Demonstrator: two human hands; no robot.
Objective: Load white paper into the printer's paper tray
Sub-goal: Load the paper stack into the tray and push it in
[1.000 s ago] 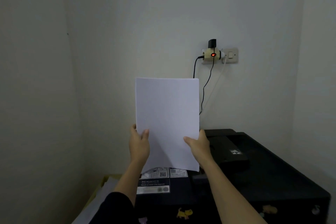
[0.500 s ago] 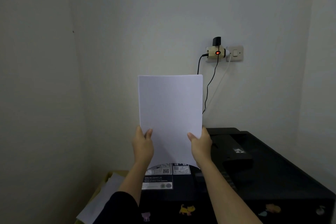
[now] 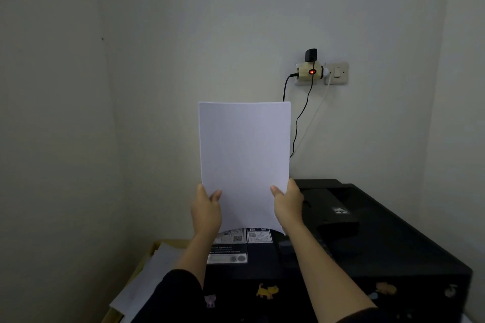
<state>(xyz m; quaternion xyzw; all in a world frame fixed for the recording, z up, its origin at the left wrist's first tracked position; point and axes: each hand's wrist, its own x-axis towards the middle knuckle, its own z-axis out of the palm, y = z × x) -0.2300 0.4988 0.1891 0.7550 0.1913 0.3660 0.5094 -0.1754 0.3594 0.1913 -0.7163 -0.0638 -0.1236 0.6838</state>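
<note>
I hold a stack of white paper (image 3: 244, 155) upright in front of the wall, above the rear of a black printer (image 3: 380, 244). My left hand (image 3: 206, 211) grips its lower left edge and my right hand (image 3: 288, 203) grips its lower right edge. The sheet's bottom edge hangs just over the printer's back, above a panel with printed labels (image 3: 231, 246). The tray opening itself is hidden behind the paper and my hands.
A wall socket with an adapter (image 3: 311, 71) showing a red light sits above the printer, with black and white cables hanging down. More white sheets (image 3: 147, 278) lie on a yellowish surface left of the printer. Walls close in on the left and right.
The paper and both hands have shifted slightly right and a little lower in view. Both grips are the same.
</note>
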